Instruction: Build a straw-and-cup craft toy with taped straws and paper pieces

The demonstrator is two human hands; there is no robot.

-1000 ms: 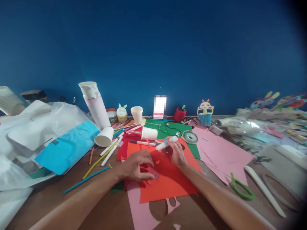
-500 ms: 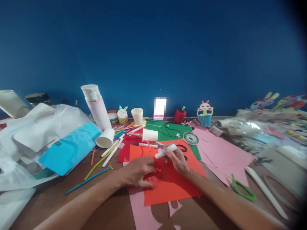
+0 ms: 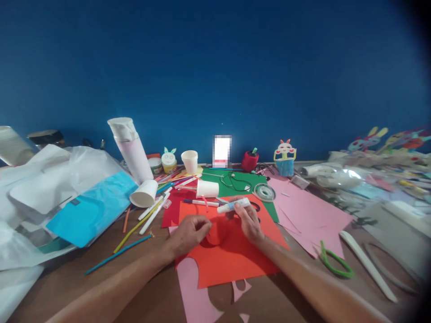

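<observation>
My left hand (image 3: pixel 191 232) pinches the edge of a rounded red paper piece (image 3: pixel 217 234) between thumb and finger. The piece is raised a little and casts a shadow on the orange sheet (image 3: pixel 249 262) below. In my right hand (image 3: pixel 248 220) is a white glue tube (image 3: pixel 230 206) with blue print, lying nearly level, its tip pointing left above the red piece. Partly hidden behind that hand are black-handled scissors (image 3: pixel 256 206). A dark-capped white marker (image 3: pixel 201 203) lies just beyond the left hand.
A tipped paper cup (image 3: pixel 208 189), another cup on its side (image 3: pixel 144 194) and an upright cup (image 3: pixel 189 162) stand around the sheets. A tape roll (image 3: pixel 264 192) rests at right beside pink paper (image 3: pixel 313 215). Plastic bags (image 3: pixel 84 175) crowd the left; a green pipe cleaner (image 3: pixel 335 264) lies right.
My left hand has gone from fingers spread over the orange sheet to pinching the red paper piece and lifting it. The glue tube has turned more level. The view has shifted slightly.
</observation>
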